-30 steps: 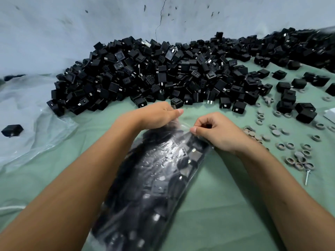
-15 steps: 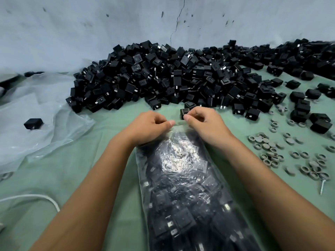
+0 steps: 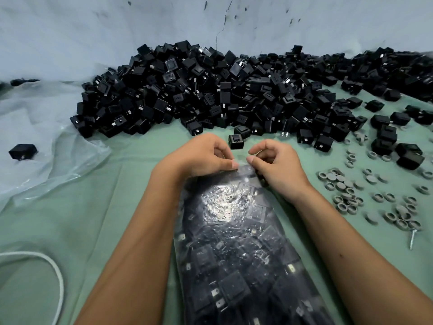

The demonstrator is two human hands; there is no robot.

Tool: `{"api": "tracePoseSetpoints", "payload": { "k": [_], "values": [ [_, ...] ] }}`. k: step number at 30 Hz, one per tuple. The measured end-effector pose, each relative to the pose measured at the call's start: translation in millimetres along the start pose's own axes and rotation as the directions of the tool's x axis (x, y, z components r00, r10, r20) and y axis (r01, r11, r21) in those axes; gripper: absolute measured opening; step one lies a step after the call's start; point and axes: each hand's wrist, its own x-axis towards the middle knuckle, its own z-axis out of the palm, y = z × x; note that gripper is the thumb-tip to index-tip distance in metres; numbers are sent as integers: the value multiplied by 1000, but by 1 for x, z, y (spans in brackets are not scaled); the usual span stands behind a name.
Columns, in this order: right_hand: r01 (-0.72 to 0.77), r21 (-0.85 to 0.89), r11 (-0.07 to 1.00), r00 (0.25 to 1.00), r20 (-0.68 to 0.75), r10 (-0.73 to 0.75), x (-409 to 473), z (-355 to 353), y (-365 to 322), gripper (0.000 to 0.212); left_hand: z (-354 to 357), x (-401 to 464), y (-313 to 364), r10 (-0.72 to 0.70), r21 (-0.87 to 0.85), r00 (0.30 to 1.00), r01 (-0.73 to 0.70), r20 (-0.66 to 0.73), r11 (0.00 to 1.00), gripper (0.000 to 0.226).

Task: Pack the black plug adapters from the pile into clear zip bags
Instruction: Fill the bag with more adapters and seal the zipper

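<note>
Head view: no brand, label or writing is legible anywhere. A clear, crinkled, glossy zip bag [image 3: 236, 242] packed with boxy black plug adapters lies on the green cloth [image 3: 93, 219] between the forearms. The left hand [image 3: 199, 156] and right hand [image 3: 274, 163], fingers curled, each pinch the bag's top edge between thumb and forefinger. Beyond them sits the pile [image 3: 210, 90] of matte black adapters against the pale wall. Grey round rings [image 3: 346, 193] are scattered to the right; thin clear plastic sheeting [image 3: 46, 137] lies to the left.
</note>
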Motion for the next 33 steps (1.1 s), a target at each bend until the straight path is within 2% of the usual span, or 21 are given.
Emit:
{"api": "tracePoseSetpoints", "payload": {
  "k": [5, 12, 19, 25, 29, 33],
  "values": [
    [8, -6, 1000, 999, -32, -8, 1, 2, 2, 12, 9, 6, 6, 12, 86, 999, -9, -44, 996, 32],
    [11, 80, 997, 998, -69, -5, -1, 2, 4, 16, 15, 12, 8, -13, 3, 1000, 13, 5, 1000, 15],
    [-7, 93, 996, 997, -74, 14, 1, 3, 6, 19, 19, 16, 8, -85, -7, 996, 85, -35, 996, 27],
    [22, 123, 992, 997, -76, -13, 0, 2, 5, 20, 16, 19, 10, -129, -19, 992, 129, -15, 991, 31],
    [-32, 146, 989, 999, -24, 36, -1, 0, 3, 15, 16, 19, 10, -146, -63, 989, 145, -14, 988, 30],
    [-112, 134, 985, 987, 129, 94, 1, -10, 0, 9, 18, 20, 11, -174, -85, 984, 169, -48, 982, 27]
  ]
}}
